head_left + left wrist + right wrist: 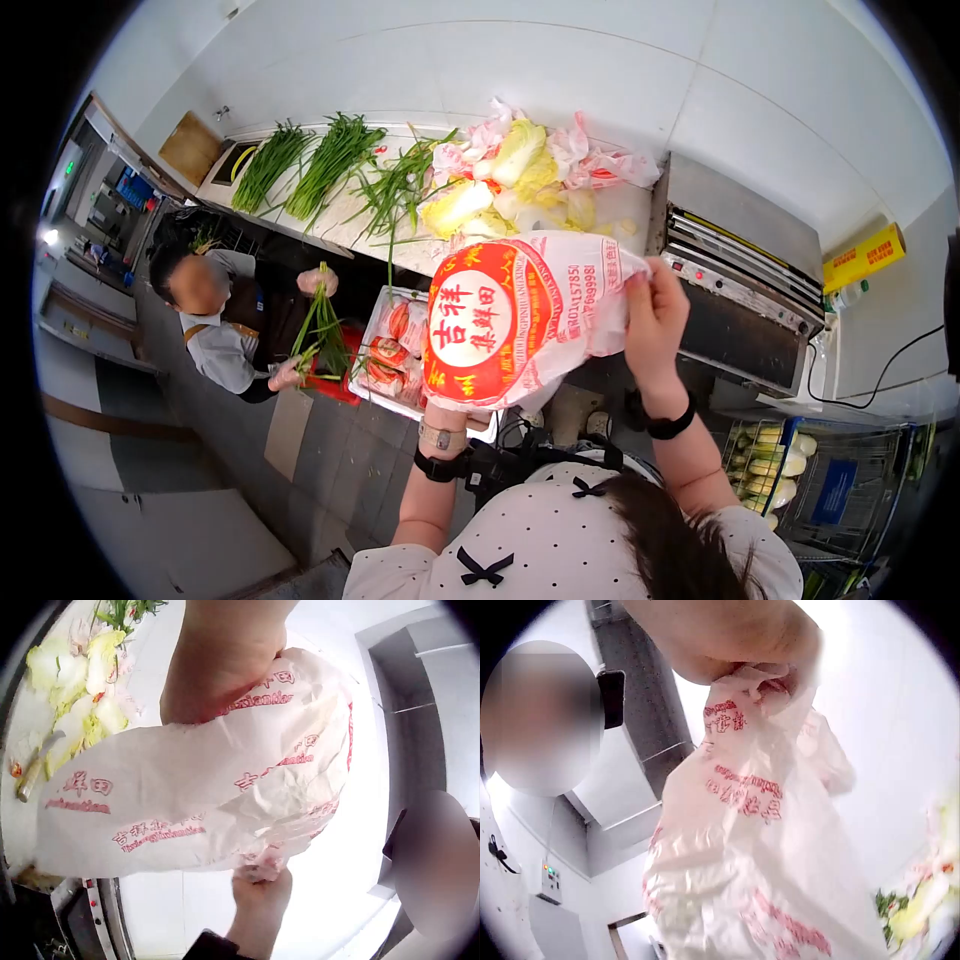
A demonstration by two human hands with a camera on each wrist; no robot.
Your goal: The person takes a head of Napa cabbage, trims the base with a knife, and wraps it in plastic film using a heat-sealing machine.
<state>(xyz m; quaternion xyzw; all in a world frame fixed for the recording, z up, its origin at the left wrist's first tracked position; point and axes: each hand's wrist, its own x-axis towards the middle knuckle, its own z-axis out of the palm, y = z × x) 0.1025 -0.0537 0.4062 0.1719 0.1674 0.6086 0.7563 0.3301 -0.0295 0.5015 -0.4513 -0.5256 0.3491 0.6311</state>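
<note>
A printed white plastic bag (480,320), with a large red and yellow round label, is held up in front of the chest. It bulges at its left part; what it contains is hidden. My right hand (657,315) pinches the narrow, bunched end at the right. My left hand (221,682) grips the other end from below, its fingers hidden by the bag. On the counter behind lie pale yellow-green napa cabbages (520,160) among crumpled plastic wraps (590,165). A knife (31,776) rests near the cabbages in the left wrist view.
Bundles of long green stalks (335,165) lie on the white counter (425,255). A white foam box (362,385) holds several wrapped bundles. A person (225,330) at the left holds green stalks. A metal appliance (740,230) and a crate of white vegetables (800,450) stand at the right.
</note>
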